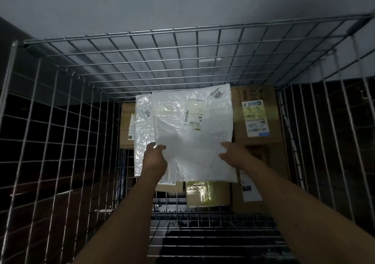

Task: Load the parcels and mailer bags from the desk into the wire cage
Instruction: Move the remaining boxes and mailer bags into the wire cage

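Now, from the head camera, both arms reach down into the wire cage [60, 121], seen from above through its open top. The left hand [155, 158] grips the near left edge of a large white mailer bag [192, 126]: the thumb lies on top of the plastic and the fingers go under it, so this hand is closed on the bag. The right hand [233, 154] is at the near right edge of the same bag; the thumb and fingers touch the plastic, but whether they really clamp it I cannot tell, because the fingers are partly hidden.

The bag lies flat, deep in the cage, stretched between the two hands and beyond them. It carries a printed label and a sticker with the number 3020 [218, 93] at its far right corner.

Just left of the left hand, partly under the big bag, is a second, clear mailer bag [143, 130] with the number 5914. Beyond and to the right of the right hand stands a brown cardboard box [257, 117] with a shipping label — another box lies near the right forearm. Near the left wrist, closer to the camera, sits a small taped parcel [207, 192].
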